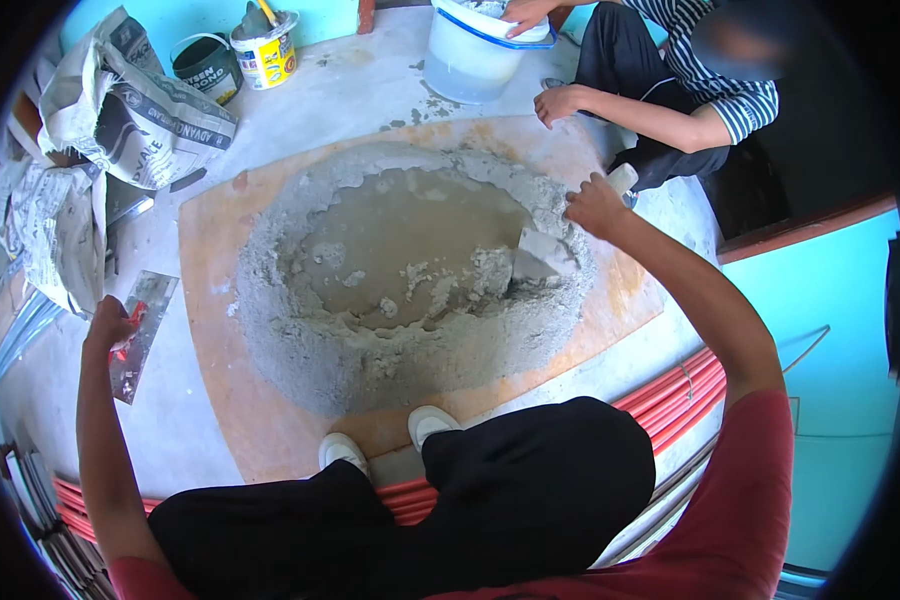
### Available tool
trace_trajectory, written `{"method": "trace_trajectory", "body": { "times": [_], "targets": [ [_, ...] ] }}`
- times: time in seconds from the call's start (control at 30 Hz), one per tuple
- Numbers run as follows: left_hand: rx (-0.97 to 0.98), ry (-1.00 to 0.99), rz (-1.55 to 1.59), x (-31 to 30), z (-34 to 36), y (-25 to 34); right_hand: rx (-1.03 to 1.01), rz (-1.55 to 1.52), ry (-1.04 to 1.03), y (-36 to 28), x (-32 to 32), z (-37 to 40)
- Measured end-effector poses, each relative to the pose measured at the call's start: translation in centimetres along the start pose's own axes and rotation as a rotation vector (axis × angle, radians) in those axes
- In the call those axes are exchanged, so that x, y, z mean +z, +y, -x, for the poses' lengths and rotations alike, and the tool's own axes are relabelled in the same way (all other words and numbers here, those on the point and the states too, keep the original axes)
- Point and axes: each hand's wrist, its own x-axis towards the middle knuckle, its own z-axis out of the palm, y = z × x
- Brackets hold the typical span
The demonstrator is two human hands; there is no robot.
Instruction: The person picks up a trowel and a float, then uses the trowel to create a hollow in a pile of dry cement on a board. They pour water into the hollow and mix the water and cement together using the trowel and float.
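A ring of grey mortar [300, 350] with a pool of wet mix in its middle lies on an orange board [210, 240]. My right hand [595, 205] grips the handle of a trowel [545, 255] whose blade digs into the right side of the ring. My left hand [108, 325] rests at the far left, closed on the red handle of a flat steel float [150, 300] that lies on the concrete floor.
Another person squats at the top right, one hand on a white bucket [470, 60]. Cement bags [130, 110] lie at the top left, with a yellow-labelled tub [265, 55] and a dark bucket [210, 68] behind. Red pipes [670, 395] run under my feet.
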Motion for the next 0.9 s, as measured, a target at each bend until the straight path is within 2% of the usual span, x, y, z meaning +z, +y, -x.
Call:
{"method": "trace_trajectory", "body": {
  "times": [0.07, 0.17, 0.23, 0.3, 0.4, 0.53, 0.7, 0.77, 0.83, 0.9],
  "targets": [
    [0.016, 0.002, -0.018, 0.6, -0.7, -1.3, 0.028, -0.006, -0.001, 0.7, 0.3, 0.0],
    [-0.020, 0.013, -0.002, 0.4, -0.3, -1.3, 0.043, -0.053, 0.014, 2.3, -2.5, 2.2],
    [-0.030, 0.006, -0.024, 0.9, -0.7, -2.0, -0.015, -0.036, 0.002, 2.1, -3.2, 3.0],
    [-0.005, -0.012, -0.086, 2.1, -2.8, -3.8, -0.057, -0.028, -0.017, 1.0, -2.7, 3.2],
    [-0.030, -0.049, -0.034, 1.2, -1.9, -1.7, -0.100, -0.058, -0.064, -1.9, -1.1, 2.8],
    [0.033, 0.041, 0.006, 0.7, -0.7, -0.3, 0.022, -0.094, -0.088, -1.0, 0.0, 3.0],
    [0.175, 0.170, -0.051, 2.5, -1.6, -3.4, 0.250, -0.233, -0.172, 2.6, -1.7, 6.6],
    [0.110, 0.059, -0.071, 3.7, -3.8, -5.5, 0.316, -0.211, -0.201, 2.9, -2.0, 7.3],
    [0.091, 0.044, -0.068, 3.6, -4.0, -5.2, 0.379, -0.164, -0.208, 2.6, -0.9, 6.9],
    [0.108, 0.119, -0.040, 3.2, -2.9, -4.4, 0.412, -0.159, -0.176, 1.8, 1.6, 5.5]
  ]
}}
